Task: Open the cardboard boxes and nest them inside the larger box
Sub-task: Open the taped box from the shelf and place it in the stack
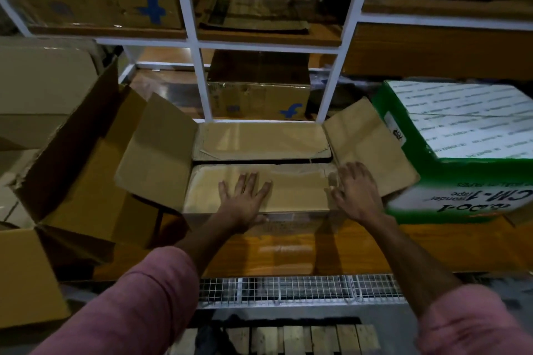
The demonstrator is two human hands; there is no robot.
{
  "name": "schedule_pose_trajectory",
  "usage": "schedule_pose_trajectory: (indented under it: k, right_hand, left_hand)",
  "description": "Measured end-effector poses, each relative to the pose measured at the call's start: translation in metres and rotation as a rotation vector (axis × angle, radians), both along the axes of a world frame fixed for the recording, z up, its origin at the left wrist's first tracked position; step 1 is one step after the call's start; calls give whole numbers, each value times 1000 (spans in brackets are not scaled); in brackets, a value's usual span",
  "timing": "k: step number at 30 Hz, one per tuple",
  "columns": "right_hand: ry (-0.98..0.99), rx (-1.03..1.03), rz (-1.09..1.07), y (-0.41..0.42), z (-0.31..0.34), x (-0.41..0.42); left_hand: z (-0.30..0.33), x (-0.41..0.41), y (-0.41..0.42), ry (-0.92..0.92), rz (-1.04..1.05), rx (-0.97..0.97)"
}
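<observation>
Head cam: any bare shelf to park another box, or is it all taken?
Free: the wooden shelf strip between the brown box under both hands and the wire mesh edge. Crowded: the big open box left, the green-and-white box right, touching the brown box's right flap.

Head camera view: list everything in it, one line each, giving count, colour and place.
Middle box: one, brown, on the orange shelf, side flaps spread outward, near flap and far flap lying flat.
Large open box: one, brown, at left, tilted.
Green and white box: one, at right, printed.
Boxes with a blue logo: two, brown, on the rack behind.
Rack frame: one, white, behind.
Orange shelf: one, under the middle box.
Wire mesh: one, white, below the shelf.
Left hand: flat on the near flap.
Right hand: fingers bent at the near flap's right end.
Sleeves: two, pink.
</observation>
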State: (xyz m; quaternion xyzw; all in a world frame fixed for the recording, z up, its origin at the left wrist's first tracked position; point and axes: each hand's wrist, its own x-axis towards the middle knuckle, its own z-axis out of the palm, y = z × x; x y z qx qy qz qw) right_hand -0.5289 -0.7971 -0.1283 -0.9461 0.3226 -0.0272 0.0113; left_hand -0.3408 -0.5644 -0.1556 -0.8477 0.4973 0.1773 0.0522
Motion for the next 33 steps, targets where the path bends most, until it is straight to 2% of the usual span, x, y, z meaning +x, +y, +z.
schedule_pose_trajectory:
  k: [16, 22, 29, 33]
  right_hand:
    - [43, 0, -33, 9, -8, 6]
    - [47, 129, 131, 35, -13, 43]
    - [48, 247, 342, 64, 5, 111]
    - [62, 247, 296, 71, 20, 135]
  left_hand:
    - [3, 2, 3, -5, -39, -38]
    - [4, 13, 8, 107, 126, -231]
    - [7, 28, 17, -24, 138, -200]
    - [20, 30, 17, -62, 127, -232]
